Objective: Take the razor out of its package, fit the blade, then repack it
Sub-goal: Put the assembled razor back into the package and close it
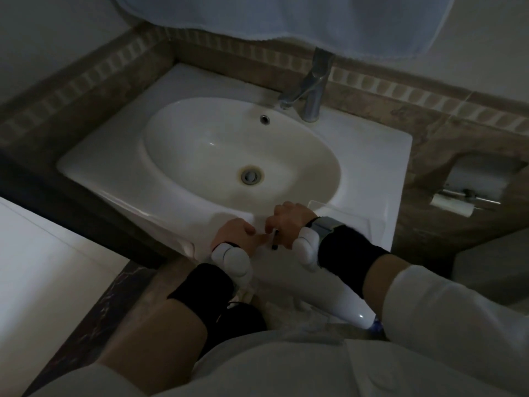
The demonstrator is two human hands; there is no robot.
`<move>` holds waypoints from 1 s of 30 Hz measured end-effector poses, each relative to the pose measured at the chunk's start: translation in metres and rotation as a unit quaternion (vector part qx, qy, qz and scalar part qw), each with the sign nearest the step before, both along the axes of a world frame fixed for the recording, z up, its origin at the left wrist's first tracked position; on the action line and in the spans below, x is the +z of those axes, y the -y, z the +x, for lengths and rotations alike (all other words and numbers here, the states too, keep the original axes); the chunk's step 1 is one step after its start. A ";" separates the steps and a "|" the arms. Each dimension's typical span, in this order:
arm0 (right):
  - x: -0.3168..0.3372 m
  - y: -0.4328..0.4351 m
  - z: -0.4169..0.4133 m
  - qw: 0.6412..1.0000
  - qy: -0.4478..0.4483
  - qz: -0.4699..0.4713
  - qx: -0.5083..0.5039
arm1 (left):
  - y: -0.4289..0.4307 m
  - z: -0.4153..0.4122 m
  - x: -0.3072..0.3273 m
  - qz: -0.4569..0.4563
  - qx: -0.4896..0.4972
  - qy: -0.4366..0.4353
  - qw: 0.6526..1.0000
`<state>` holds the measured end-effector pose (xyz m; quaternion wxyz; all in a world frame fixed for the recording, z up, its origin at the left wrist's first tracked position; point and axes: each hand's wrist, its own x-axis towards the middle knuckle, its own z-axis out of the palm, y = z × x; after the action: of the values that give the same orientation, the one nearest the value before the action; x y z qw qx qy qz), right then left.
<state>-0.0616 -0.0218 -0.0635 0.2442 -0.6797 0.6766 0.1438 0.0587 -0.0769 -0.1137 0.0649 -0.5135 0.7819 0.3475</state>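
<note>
Both hands meet over the front rim of the white sink point(100, 167). My right hand point(289, 222) is closed around a thin dark razor handle point(275, 241), whose lower end sticks out below the fist. My left hand point(237, 233) is just left of it, fingers curled, with thumb and fingertip touching the razor's upper part. The razor head and any blade are hidden between the fingers. A clear plastic package point(340, 213) lies on the sink rim right of my right hand.
A chrome tap point(310, 87) stands at the back of the basin, with the drain point(251, 175) in the middle. A pale towel point(286, 15) hangs above. A toilet-roll holder point(461, 200) sits in the wall at right. Tiled counter surrounds the sink.
</note>
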 end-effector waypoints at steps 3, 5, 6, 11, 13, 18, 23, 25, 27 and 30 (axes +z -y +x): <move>-0.003 0.000 0.002 1.000 -0.006 0.009 0.005 | 0.000 0.001 0.001 0.010 0.002 -0.013 1.000; -0.003 0.000 0.001 1.000 -0.009 0.003 0.007 | 0.000 0.002 0.003 0.014 0.017 -0.031 0.999; -0.003 0.000 0.000 1.000 -0.011 0.000 0.007 | -0.001 0.002 0.003 0.012 0.031 -0.038 0.999; -0.005 0.000 -0.001 1.000 -0.009 0.023 -0.006 | -0.005 0.003 0.004 -0.007 0.055 -0.061 0.997; -0.006 -0.001 -0.003 1.000 -0.008 0.017 -0.018 | -0.006 0.002 0.004 -0.010 0.062 -0.064 0.996; -0.007 -0.001 -0.004 1.000 0.004 0.023 -0.020 | -0.009 0.004 0.006 -0.011 0.089 -0.077 0.993; -0.004 -0.002 -0.002 0.999 0.013 0.002 -0.039 | -0.007 0.007 0.010 -0.005 0.103 -0.103 0.989; 0.003 -0.003 -0.006 0.994 0.041 -0.043 -0.088 | -0.008 0.008 0.014 0.003 0.127 -0.141 0.982; 0.012 -0.006 -0.010 0.974 0.112 -0.115 -0.162 | -0.011 0.008 0.022 0.066 0.177 -0.213 0.959; 0.023 -0.010 -0.015 0.919 0.221 -0.193 -0.263 | -0.016 0.003 0.035 0.190 0.228 -0.297 0.908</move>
<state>-0.0770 -0.0114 -0.0408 0.2809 -0.5258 0.7743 -0.2125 0.0618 -0.0611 -0.0786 -0.1551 -0.5288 0.5459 0.6311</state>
